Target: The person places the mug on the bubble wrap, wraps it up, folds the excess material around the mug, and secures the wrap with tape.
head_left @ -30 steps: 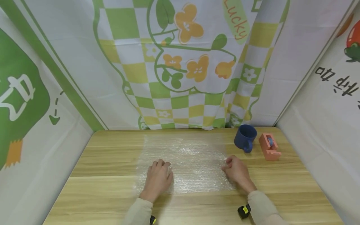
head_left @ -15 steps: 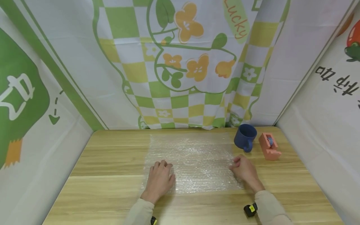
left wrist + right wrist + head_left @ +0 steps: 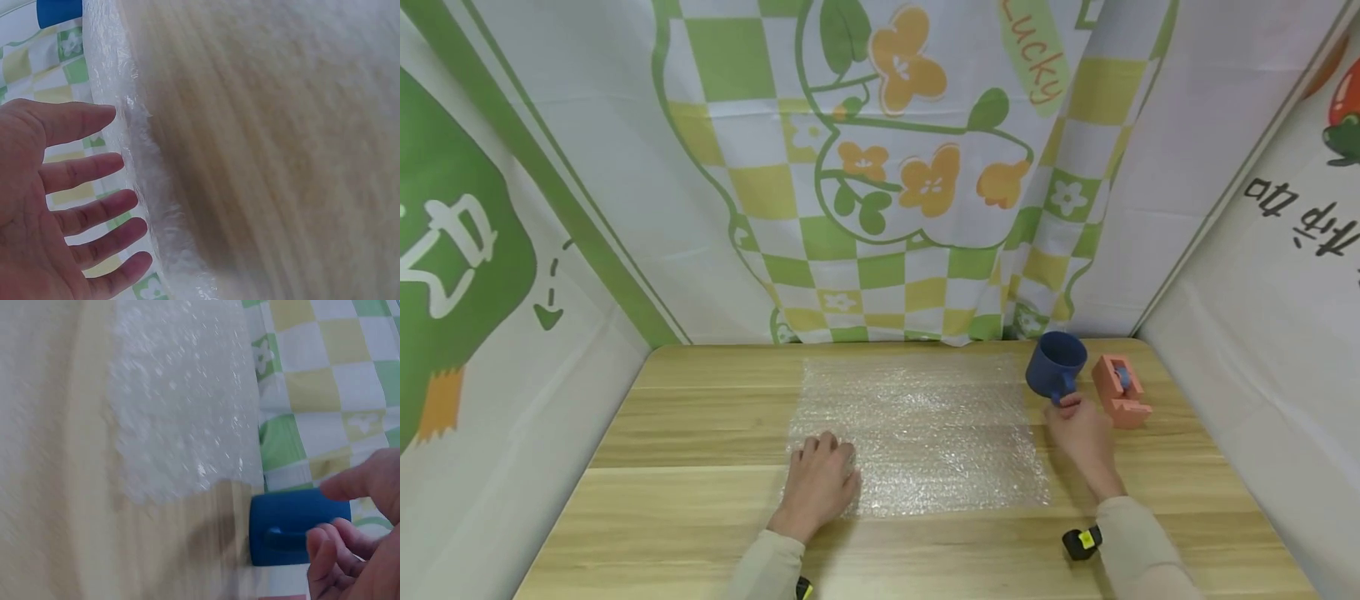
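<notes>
A clear sheet of bubble wrap (image 3: 925,442) lies flat on the wooden table. Over its left part is my left hand (image 3: 820,483), fingers spread and relaxed, fingertips at the wrap; in the left wrist view the hand (image 3: 75,212) holds nothing. At the back right stands a dark blue mug (image 3: 1054,367), upright, its handle towards me. My right hand (image 3: 1082,437) is at that handle. The right wrist view has the mug (image 3: 284,512) partly behind the hand (image 3: 356,544), with thumb and bent fingers apart; whether they touch the handle is unclear.
Right of the mug stands a pink tape dispenser (image 3: 1122,392) with a blue roll. A patterned cloth (image 3: 910,275) hangs along the table's (image 3: 670,467) back edge, and printed sheets rise at both sides.
The bubble wrap shifted right a little, then stayed put. My right hand has left the wrap's right edge and moved back and right to the mug handle. The left hand has barely moved.
</notes>
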The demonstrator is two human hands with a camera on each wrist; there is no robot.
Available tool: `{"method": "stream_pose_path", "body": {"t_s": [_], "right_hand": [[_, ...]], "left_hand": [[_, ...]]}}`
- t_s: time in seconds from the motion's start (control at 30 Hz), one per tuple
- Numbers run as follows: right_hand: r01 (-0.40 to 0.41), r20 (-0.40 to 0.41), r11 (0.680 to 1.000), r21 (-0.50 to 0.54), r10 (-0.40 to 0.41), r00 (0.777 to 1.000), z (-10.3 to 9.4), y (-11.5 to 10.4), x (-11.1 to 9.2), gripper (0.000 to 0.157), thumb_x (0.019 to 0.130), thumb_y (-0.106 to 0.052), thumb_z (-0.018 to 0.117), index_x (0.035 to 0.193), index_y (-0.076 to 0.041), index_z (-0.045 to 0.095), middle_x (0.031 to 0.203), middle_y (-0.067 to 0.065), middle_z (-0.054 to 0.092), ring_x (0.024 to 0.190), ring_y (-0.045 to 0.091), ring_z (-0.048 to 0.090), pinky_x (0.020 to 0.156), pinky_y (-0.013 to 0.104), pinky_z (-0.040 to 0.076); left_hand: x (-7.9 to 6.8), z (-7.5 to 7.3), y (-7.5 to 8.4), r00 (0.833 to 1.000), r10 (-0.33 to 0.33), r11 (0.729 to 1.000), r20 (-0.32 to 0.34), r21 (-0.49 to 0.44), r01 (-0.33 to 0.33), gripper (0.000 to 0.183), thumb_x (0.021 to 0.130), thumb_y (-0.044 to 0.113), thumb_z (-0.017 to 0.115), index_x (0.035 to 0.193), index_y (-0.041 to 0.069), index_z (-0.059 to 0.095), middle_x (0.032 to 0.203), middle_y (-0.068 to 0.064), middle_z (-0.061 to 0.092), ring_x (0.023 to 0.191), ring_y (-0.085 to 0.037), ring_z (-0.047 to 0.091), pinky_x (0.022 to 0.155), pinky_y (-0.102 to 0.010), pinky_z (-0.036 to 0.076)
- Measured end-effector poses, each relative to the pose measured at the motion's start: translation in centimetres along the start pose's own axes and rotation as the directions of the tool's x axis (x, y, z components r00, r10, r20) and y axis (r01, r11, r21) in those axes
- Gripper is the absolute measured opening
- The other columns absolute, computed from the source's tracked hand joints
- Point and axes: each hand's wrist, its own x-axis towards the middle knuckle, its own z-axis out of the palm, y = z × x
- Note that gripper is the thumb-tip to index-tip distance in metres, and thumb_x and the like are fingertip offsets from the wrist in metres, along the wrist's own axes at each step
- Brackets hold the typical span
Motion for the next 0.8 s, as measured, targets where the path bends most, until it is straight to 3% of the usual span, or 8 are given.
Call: {"method": "stream_pose_path", "body": {"t_s": [0.13,0.3,0.4,0.53,0.63,0.67,0.8], "right_hand": [[-0.007,-0.113,0.999,0.039,0.011,0.994,-0.5,-0.1,0.8,0.045,0.092,-0.023,0.071,0.115,0.012,0.055,0.103,0.029,0.057,0.092,0.045,0.056,0.077,0.056,0.044],[-0.058,-0.063,0.997,0.051,0.061,0.996,-0.9,0.1,1.9,0.063,0.097,-0.034,0.064,0.133,0.015,0.046,0.122,0.034,0.048,0.11,0.05,0.047,0.089,0.063,0.04],[-0.063,-0.041,0.996,0.061,0.065,0.997,-0.9,0.2,2.6,0.062,0.098,-0.036,0.063,0.13,0.016,0.052,0.122,0.036,0.054,0.112,0.05,0.05,0.091,0.063,0.041],[-0.092,0.0,0.993,0.08,0.092,0.996,-0.8,0.4,3.2,0.057,0.1,-0.038,0.061,0.118,0.015,0.058,0.109,0.035,0.062,0.1,0.048,0.058,0.081,0.056,0.047],[-0.143,0.058,0.985,0.097,0.138,0.989,-0.8,0.6,3.4,0.058,0.101,-0.042,0.057,0.12,0.013,0.055,0.111,0.034,0.062,0.1,0.047,0.059,0.081,0.054,0.048],[-0.158,0.073,0.983,0.099,0.151,0.986,-0.8,0.6,3.4,0.059,0.102,-0.043,0.055,0.127,0.011,0.053,0.119,0.033,0.061,0.107,0.046,0.059,0.088,0.056,0.047],[-0.168,0.1,0.98,0.111,0.157,0.983,-0.8,0.7,3.4,0.06,0.103,-0.044,0.053,0.128,0.01,0.054,0.12,0.033,0.061,0.106,0.045,0.06,0.086,0.056,0.049]], "left_hand": [[-0.1,0.0,0.0,1.0,-0.008,1.0,0.014,-0.002,0.008,0.028,0.087,0.024,0.077,0.108,0.006,0.072,0.107,-0.015,0.061,0.102,-0.038,0.056,0.083,-0.054,0.05],[-0.1,0.2,0.0,0.999,-0.014,1.0,0.029,-0.018,0.014,0.027,0.087,0.023,0.076,0.107,0.006,0.071,0.105,-0.014,0.06,0.102,-0.038,0.056,0.083,-0.054,0.051],[0.0,0.3,-0.1,0.999,-0.015,1.0,0.035,-0.025,0.016,0.026,0.087,0.022,0.076,0.106,0.005,0.071,0.104,-0.013,0.059,0.102,-0.038,0.056,0.083,-0.055,0.051],[0.1,0.4,0.0,0.999,-0.017,0.999,0.037,-0.033,0.018,0.026,0.087,0.022,0.075,0.106,0.005,0.071,0.101,-0.012,0.058,0.101,-0.037,0.055,0.082,-0.055,0.051],[0.1,0.4,0.0,0.999,-0.014,0.999,0.038,-0.038,0.015,0.026,0.087,0.022,0.075,0.106,0.005,0.071,0.1,-0.011,0.056,0.1,-0.036,0.055,0.081,-0.055,0.051],[0.2,0.4,0.0,0.999,-0.013,0.999,0.038,-0.037,0.014,0.026,0.087,0.022,0.075,0.106,0.005,0.071,0.1,-0.011,0.056,0.1,-0.036,0.055,0.08,-0.055,0.051],[0.2,0.4,0.0,0.999,-0.009,0.999,0.034,-0.033,0.01,0.026,0.086,0.022,0.075,0.105,0.004,0.071,0.098,-0.011,0.056,0.099,-0.036,0.055,0.079,-0.055,0.052]]}}
